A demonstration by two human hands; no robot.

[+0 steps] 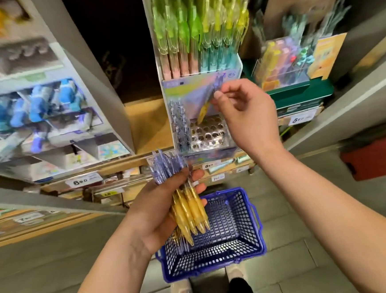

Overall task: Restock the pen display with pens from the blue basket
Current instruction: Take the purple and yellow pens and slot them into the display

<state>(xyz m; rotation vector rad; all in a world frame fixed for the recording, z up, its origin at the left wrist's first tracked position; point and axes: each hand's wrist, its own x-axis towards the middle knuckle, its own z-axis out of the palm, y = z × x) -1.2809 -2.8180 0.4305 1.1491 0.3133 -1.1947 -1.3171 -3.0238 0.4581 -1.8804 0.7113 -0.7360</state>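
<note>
Currently the right hand [242,112] pinches one pen [204,109] over the display [206,133]; the left hand [164,208] grips a bundle [187,207]. Most holes appear empty; the blue basket [217,234] looks emptied.

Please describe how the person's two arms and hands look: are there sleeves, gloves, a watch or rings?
Both forearms are bare up to the frame edge, with no sleeve showing. The left hand and the right hand wear no gloves. No watch, bracelet or ring is visible on the wrists or fingers in view. The nails look short and unpainted.
</note>
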